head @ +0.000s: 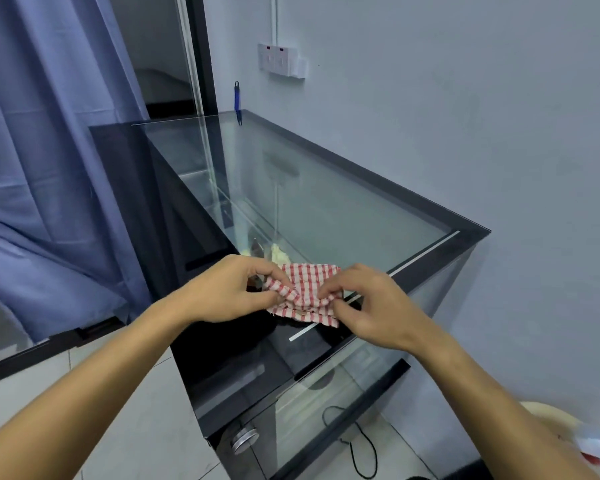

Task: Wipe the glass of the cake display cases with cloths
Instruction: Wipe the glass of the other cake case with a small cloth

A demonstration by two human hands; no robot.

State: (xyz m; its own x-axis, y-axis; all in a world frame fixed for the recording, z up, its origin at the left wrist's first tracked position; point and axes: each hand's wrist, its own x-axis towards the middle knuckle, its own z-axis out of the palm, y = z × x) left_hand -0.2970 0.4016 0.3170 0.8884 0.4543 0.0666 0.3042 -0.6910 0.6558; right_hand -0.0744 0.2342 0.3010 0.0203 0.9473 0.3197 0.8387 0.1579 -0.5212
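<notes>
A glass cake display case (326, 202) with a black frame stands against the grey wall, its top pane seen from above. A red and white checked cloth (307, 292) lies bunched over the near end of the top glass. My left hand (232, 289) pinches the cloth's left edge between thumb and fingers. My right hand (371, 303) pinches its right part, fingers curled into the fabric. Pale cakes (278, 252) show through the glass just beyond the cloth.
A blue curtain (49, 168) hangs to the left of the case. On the wall behind are a white socket (279, 58) and a blue hanging tool (237, 102). A black cable (361, 445) lies on the tiled floor by the case's near end.
</notes>
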